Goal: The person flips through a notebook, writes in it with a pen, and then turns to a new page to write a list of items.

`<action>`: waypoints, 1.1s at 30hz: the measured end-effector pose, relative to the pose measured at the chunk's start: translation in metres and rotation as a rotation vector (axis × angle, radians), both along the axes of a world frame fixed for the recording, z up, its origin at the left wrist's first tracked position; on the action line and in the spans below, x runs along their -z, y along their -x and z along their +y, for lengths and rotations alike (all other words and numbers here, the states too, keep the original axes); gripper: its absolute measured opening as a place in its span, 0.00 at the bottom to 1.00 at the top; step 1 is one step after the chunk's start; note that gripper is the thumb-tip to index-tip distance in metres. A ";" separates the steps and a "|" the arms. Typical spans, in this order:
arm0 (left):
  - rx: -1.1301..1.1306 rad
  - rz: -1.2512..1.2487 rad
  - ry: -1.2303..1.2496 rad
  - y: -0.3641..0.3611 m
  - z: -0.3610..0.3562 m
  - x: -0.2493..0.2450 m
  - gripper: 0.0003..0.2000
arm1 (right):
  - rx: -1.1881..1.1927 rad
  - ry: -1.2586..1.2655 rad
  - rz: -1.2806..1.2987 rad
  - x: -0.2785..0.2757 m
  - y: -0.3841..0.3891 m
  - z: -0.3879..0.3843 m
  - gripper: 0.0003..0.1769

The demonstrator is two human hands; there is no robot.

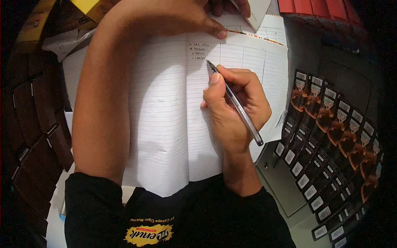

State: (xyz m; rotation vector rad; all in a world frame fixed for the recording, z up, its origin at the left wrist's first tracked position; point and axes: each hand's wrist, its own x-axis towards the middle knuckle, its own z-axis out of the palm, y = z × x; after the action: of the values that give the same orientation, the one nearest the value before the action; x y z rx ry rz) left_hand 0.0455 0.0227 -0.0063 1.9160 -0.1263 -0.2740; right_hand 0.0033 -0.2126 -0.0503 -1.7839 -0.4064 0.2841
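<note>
Pretty boxed in here, tbh. Lined down the left with dark brown boxes (39,120), plus bright yellow packaging (31,27) in the top corner. Got red packs (318,10) bunched at upper right, above overlapping rows of dark barcoded packs (331,140). Shows a flat grey panel (283,182) at lower right. Lit brightest mid-view, fading to near black around the edges. Can't make out walls.

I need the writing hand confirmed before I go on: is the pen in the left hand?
No, the right hand holds the pen, its tip by the lowest handwritten line.
</note>
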 end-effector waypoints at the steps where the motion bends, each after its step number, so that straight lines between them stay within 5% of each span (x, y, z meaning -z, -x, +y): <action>1: 0.007 0.007 -0.015 0.000 0.000 -0.001 0.27 | 0.001 0.001 -0.002 0.000 0.000 0.000 0.09; 20: -0.055 -0.151 -0.133 0.014 -0.010 -0.002 0.26 | -0.004 0.016 0.031 -0.002 -0.002 0.001 0.08; 26: -0.020 -0.093 0.049 0.001 -0.001 0.016 0.26 | 0.016 -0.013 0.033 0.000 -0.001 0.002 0.08; 33: -0.063 -0.159 -0.120 0.014 -0.010 -0.001 0.27 | 0.022 0.016 -0.003 0.001 0.000 0.002 0.09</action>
State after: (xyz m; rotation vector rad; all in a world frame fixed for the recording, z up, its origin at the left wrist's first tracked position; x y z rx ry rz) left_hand 0.0312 0.0124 -0.0055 2.0568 -0.1586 -0.0882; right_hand 0.0032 -0.2109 -0.0518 -1.8032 -0.3875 0.2693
